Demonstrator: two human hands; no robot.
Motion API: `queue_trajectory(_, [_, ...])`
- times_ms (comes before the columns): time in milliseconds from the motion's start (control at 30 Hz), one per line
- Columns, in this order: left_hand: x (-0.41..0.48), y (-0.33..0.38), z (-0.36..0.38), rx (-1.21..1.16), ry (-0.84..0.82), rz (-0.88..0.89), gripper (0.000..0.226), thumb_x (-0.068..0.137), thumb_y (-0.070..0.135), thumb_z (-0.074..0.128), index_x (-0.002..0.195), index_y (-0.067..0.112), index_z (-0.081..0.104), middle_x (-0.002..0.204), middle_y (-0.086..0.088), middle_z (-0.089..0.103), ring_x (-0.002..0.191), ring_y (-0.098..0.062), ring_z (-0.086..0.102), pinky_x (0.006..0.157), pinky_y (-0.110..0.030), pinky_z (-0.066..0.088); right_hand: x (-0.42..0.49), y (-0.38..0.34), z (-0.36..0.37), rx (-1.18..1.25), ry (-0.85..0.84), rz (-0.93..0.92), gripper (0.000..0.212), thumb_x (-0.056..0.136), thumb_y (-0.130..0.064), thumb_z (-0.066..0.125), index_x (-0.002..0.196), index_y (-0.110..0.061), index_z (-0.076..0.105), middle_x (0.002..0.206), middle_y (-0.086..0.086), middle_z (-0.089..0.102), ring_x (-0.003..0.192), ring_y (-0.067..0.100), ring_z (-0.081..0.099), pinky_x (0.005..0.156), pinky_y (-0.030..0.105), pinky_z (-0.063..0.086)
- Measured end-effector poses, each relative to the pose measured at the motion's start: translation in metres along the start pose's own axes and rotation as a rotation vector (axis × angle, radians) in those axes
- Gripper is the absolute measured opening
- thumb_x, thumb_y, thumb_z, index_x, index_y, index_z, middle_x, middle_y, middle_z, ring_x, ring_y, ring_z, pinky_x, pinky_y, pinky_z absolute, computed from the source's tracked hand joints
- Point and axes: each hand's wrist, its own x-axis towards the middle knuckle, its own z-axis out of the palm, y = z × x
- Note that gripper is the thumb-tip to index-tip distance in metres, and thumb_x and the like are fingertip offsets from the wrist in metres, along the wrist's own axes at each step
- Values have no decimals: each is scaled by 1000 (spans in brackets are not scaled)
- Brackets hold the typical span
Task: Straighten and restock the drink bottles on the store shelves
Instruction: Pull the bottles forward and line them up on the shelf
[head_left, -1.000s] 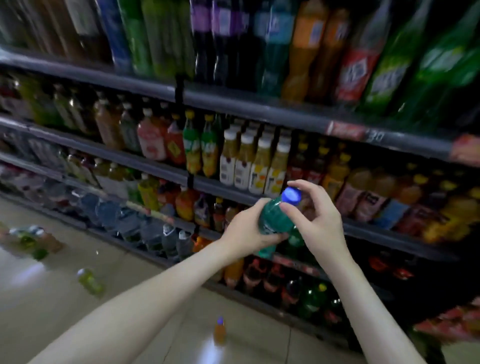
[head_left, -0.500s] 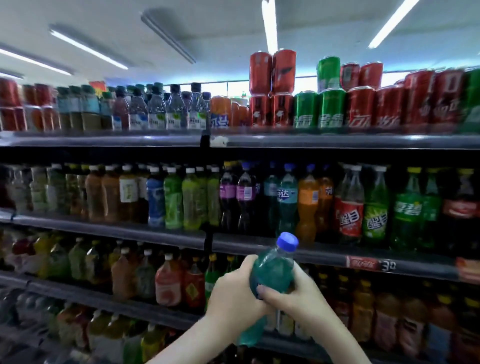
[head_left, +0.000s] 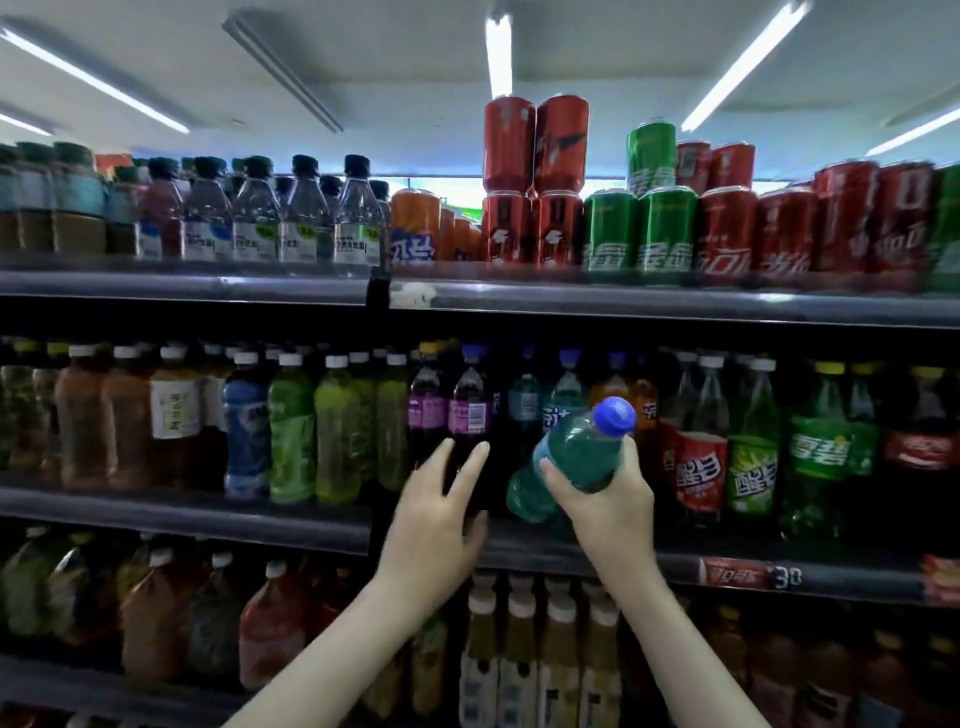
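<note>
My right hand (head_left: 605, 506) grips a teal drink bottle (head_left: 569, 457) with a blue cap, tilted so the cap points up and right, in front of the middle shelf (head_left: 571, 556). My left hand (head_left: 439, 512) has let go of it and reaches with straight, spread fingers toward the dark purple-labelled bottles (head_left: 467, 421) on that shelf; whether the fingertips touch them I cannot tell. Behind the held bottle stand similar teal bottles (head_left: 524, 400) with blue caps.
The top shelf (head_left: 623, 304) carries clear water bottles (head_left: 304, 218) and stacked red and green cans (head_left: 639, 228). Green, orange and blue bottles (head_left: 291, 431) fill the middle shelf's left; green and red soda bottles (head_left: 748, 457) its right. Yellow-brown bottles (head_left: 519, 654) stand below.
The view has risen from the lower shelves to the upper ones. My left hand released the teal bottle and moved left toward the purple bottles; my right hand lifted the bottle higher.
</note>
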Motion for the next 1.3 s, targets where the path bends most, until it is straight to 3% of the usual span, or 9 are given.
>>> queue_trajectory(100, [16, -30, 21, 84, 31, -127, 81, 84, 31, 69, 150, 29, 21, 151, -25, 21, 137, -43, 27, 103, -58, 39, 22, 18, 15, 28, 10, 28, 52, 75, -23, 80, 119, -18, 53, 98, -13, 64, 88, -10, 59, 71, 2, 44])
queue_trajectory(267, [30, -53, 45, -59, -48, -364, 90, 87, 57, 53, 147, 42, -12, 156, -7, -22, 145, -33, -9, 115, -53, 21, 47, 39, 40, -27, 24, 86, 48, 76, -32, 80, 114, -25, 51, 93, -16, 64, 84, -7, 61, 67, 6, 46])
queue_trajectory(400, [48, -57, 65, -113, -60, -383, 104, 79, 69, 53, 141, 45, -27, 153, -5, -30, 145, -33, -12, 116, -53, 18, 57, 50, 57, -153, 76, 144, 53, 75, -41, 78, 117, -25, 49, 92, -19, 59, 84, 2, 59, 63, 8, 40])
queue_trajectory(500, [58, -59, 77, -128, -64, -362, 111, 75, 74, 54, 136, 44, -34, 151, -2, -35, 145, -35, -11, 117, -53, 15, 62, 56, 71, -279, 120, 162, 68, 76, -48, 75, 129, -19, 45, 107, -7, 61, 96, 13, 60, 71, 19, 44])
queue_trajectory(667, [69, -71, 88, -166, -104, -354, 118, 72, 75, 57, 134, 44, -38, 147, 0, -41, 145, -34, -12, 117, -53, 15, 67, 58, 97, -486, 194, -16, 87, 78, -43, 74, 144, -12, 27, 134, 7, 51, 124, 25, 47, 98, 32, 42])
queue_trajectory(933, [76, -79, 97, -232, -108, -328, 118, 73, 73, 58, 135, 43, -38, 139, 1, -51, 143, -38, -13, 117, -51, 11, 96, 45, 107, -801, 150, 44, 89, 83, -56, 61, 149, -18, 15, 120, 19, 54, 112, 35, 50, 91, 41, 46])
queue_trajectory(1067, [73, -83, 105, -248, -68, -296, 116, 75, 69, 60, 136, 44, -36, 139, 2, -51, 142, -41, -9, 114, -55, 13, 92, 51, 121, -852, 175, 68, 89, 85, -48, 62, 151, -12, 13, 132, 21, 44, 122, 36, 41, 99, 46, 35])
queue_trajectory(1167, [72, -87, 109, -245, -49, -258, 111, 77, 68, 57, 138, 45, -34, 140, -1, -52, 142, -41, -8, 113, -56, 15, 80, 60, 128, -881, 153, 112, 93, 90, -44, 57, 152, -16, -7, 148, 18, 24, 134, 33, 24, 107, 45, 26])
queue_trajectory(1300, [63, -87, 113, -234, -47, -188, 88, 90, 60, 42, 145, 38, -24, 146, -7, -43, 142, -43, -9, 113, -58, 14, 53, 76, 128, -910, 118, 54, 96, 89, -31, 60, 151, -21, -12, 151, 14, 21, 134, 32, 23, 107, 46, 27])
